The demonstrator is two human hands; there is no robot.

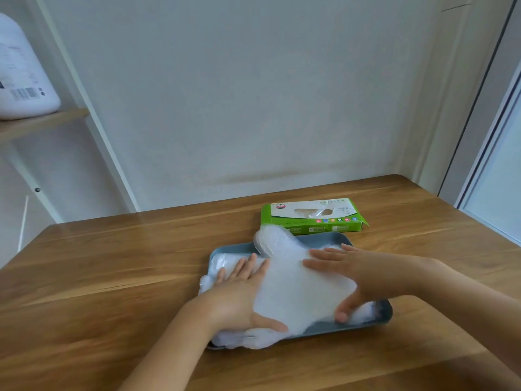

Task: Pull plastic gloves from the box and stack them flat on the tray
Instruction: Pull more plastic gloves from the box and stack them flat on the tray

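A pile of clear plastic gloves lies on the blue-grey tray in the middle of the wooden table. My left hand presses flat on the pile's left side with straight fingers. From the right, my right hand lies flat on the pile, its thumb at the tray's near right corner. One glove end bulges up at the tray's far edge. The green and white glove box lies just behind the tray, a bit of plastic showing in its top opening.
The wooden table stands against a white wall. A shelf at upper left carries a white bag. A door frame runs along the right.
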